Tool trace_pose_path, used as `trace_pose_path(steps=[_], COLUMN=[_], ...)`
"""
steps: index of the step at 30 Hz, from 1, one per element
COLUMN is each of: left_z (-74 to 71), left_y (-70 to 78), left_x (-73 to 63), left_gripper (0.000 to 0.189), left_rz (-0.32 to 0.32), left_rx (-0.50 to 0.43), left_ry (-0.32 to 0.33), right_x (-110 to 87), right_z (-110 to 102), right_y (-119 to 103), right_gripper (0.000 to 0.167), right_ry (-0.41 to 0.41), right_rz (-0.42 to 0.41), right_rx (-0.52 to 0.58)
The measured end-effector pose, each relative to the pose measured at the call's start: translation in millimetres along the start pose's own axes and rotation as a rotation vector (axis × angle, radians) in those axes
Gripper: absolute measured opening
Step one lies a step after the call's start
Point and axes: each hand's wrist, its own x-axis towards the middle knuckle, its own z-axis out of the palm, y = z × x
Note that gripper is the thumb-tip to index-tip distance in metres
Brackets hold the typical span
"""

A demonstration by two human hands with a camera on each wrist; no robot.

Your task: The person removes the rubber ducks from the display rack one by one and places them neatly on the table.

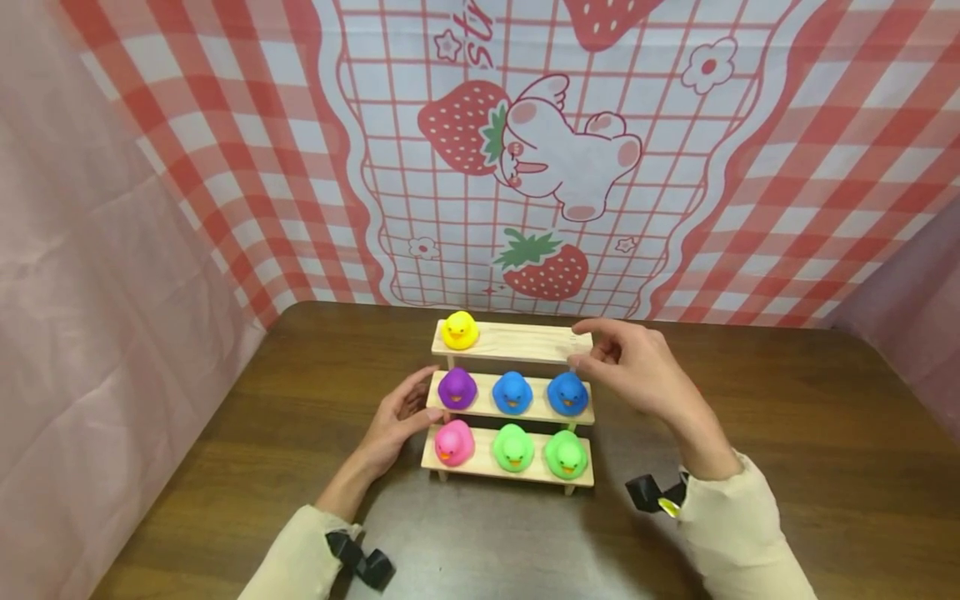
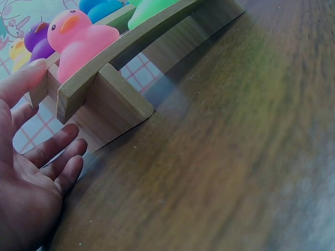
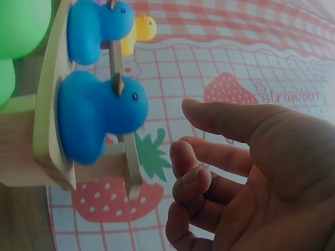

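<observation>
A three-tier wooden display stand (image 1: 525,342) carries several small rubber ducks. A yellow duck (image 1: 460,331) sits at the top tier's left end. On the middle tier are a purple duck (image 1: 457,389) and two blue ducks (image 1: 512,392); the bottom one bears a pink duck (image 1: 453,442) and two green ducks (image 1: 566,455). My left hand (image 1: 393,425) holds the middle tier's left end between thumb and index finger, its other fingers loose in the left wrist view. By the top tier's right end, my right hand (image 1: 637,367) hovers with fingers loosely bent and nothing in them.
The stand rests on a brown wooden table (image 1: 300,400). Behind it hangs a red-and-white checked cloth (image 1: 285,167) with strawberry prints. Pale pink fabric (image 1: 97,292) hangs along the left side, and more at the right. Black wrist devices (image 1: 360,560) sit at both cuffs.
</observation>
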Motion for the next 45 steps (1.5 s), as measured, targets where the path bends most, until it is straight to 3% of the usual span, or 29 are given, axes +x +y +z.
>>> trace_pose_path(steps=[15,24,45], left_z=[0.8,1.0,1.7], left_y=[0.1,-0.2,0.3], left_x=[-0.1,-1.1,-0.5], left_gripper=[0.063,0.062,0.064], left_rz=[0.007,0.009,0.023], left_rx=[0.003,0.002,-0.016], left_ry=[-0.007,-0.006,-0.001], right_x=[18.2,31.2,54.3], right_z=[15,22,37], right_y=[-19,-31,-62], right_gripper=[0.04,0.037,0.043], right_ry=[-0.061,-0.054,-0.099], right_rz=[0.01,-0.06,-0.1], right_rx=[0.013,0.02,-0.009])
